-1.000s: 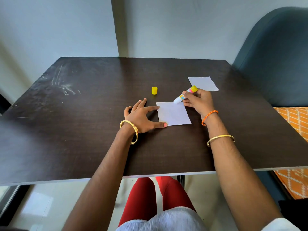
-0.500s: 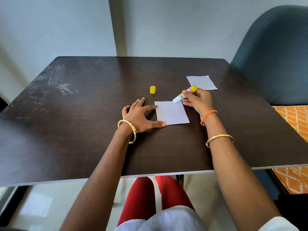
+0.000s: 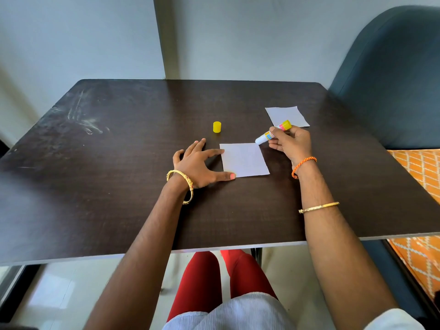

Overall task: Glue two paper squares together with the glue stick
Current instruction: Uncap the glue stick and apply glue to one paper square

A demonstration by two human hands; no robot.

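Left hand [image 3: 198, 164] spread, fingertips pinning the near square [image 3: 244, 159] steady on the table [image 3: 119, 186]. Right hand [image 3: 291, 144] grips the glue stick [image 3: 272, 132], tip at its far corner. Second square [image 3: 287, 116] waits beyond.

Uncapped glue stick [image 3: 273, 131] tilted, white tip at far right corner of near paper square [image 3: 244, 159]; second square [image 3: 287, 116] beyond; yellow cap [image 3: 217, 127] upright, apart.

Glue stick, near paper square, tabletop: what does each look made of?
Glue stick, gripped by the right hand: apparently smooth plastic, with a glossy yellow end and printed label.
Near paper square, steadied by the left hand: thin matte white paper, lying flat with crisp edges.
Tabletop: probably dark wood-grain laminate; fine grain, pale edge band, whitish scuffs at far left.
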